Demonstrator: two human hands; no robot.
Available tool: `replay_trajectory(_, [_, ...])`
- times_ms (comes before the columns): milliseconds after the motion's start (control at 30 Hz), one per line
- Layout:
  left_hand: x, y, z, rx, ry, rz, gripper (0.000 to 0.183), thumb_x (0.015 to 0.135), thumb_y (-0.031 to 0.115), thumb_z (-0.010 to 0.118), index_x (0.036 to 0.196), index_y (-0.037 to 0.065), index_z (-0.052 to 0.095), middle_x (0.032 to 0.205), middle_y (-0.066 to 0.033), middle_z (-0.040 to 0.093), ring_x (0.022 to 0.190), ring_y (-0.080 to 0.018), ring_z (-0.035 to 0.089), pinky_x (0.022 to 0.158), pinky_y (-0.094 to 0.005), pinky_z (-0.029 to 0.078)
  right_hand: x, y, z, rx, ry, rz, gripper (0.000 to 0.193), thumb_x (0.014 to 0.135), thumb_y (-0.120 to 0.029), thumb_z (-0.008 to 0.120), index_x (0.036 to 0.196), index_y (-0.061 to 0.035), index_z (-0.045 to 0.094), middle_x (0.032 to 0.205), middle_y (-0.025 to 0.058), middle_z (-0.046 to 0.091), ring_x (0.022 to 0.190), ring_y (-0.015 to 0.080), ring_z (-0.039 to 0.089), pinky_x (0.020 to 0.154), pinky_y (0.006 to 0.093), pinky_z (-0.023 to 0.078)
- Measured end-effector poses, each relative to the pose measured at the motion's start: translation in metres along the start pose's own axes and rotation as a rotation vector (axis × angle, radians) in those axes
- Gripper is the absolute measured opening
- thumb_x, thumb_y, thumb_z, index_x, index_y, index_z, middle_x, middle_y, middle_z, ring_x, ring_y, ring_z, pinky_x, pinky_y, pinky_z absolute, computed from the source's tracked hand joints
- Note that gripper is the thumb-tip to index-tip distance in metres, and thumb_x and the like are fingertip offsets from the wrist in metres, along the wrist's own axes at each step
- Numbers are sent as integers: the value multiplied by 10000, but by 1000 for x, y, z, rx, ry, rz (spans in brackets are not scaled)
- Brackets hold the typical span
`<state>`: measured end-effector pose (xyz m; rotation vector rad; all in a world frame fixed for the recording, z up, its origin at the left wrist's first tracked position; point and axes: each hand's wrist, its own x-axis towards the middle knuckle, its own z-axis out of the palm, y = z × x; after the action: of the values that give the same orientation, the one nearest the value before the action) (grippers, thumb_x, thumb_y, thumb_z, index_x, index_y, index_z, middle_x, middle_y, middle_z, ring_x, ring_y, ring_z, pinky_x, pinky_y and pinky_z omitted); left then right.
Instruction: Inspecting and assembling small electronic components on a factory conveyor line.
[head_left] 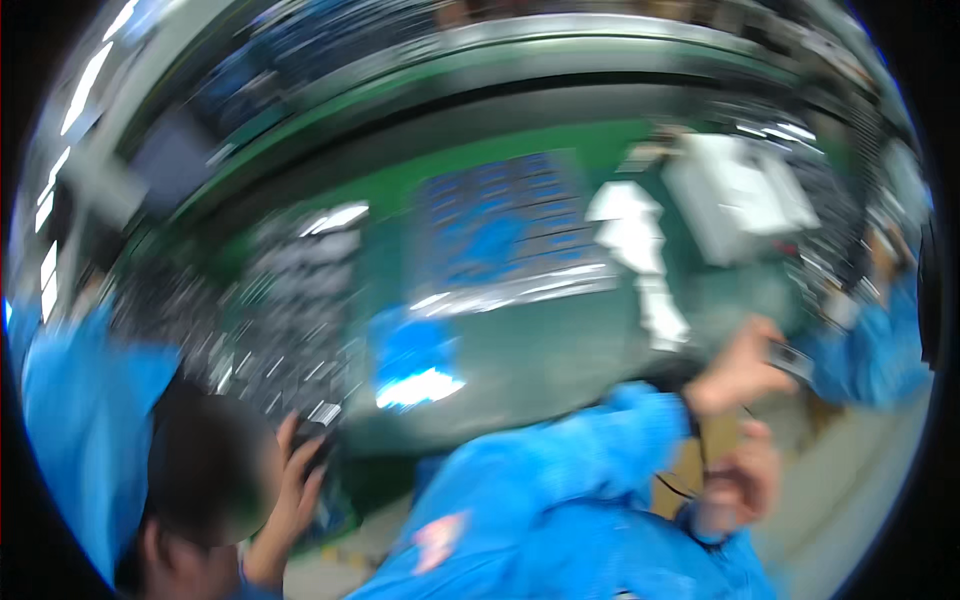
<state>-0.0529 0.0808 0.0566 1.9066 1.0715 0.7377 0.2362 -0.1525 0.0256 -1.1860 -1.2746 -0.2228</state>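
Observation:
Motion blurs the whole head view. My left hand (740,368) reaches out to the right, its fingers closed on a small grey and dark rectangular device (790,360). Just below it, my right hand (742,480) is raised with loosely curled fingers that look apart. Nothing can be made out in that hand. Both of my arms are in blue sleeves, and a thin dark cable (675,487) hangs beside my right hand.
A green-covered bench (520,350) carries a tray of blue and grey parts (505,225), a blue bag (415,355), white paper (635,240), a white box (735,190) and dark wrapped parts (290,300). Co-workers sit close on both sides; the left one's hand (295,490) holds a small dark item.

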Motion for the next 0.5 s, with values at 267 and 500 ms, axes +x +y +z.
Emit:
replay_trajectory(267, [-134,-1,27,423,-51,175,381,806,122,568,1183,74,553,1398,-166,351,1305,-347,305,1041,-441,237,-32,61,-63,11,58,265,534,956,-303,519,1311,83,423,1311,265,486,1087,234,513,944,334,389])
replay_trajectory(500, [11,94,311,-429,-292,294,427,678,85,651,1075,62,494,1178,-148,413,1097,-283,400,889,-379,324,-21,53,-44,-4,110,268,493,966,-263,504,1309,83,427,1312,261,484,1079,236,515,937,328,388])
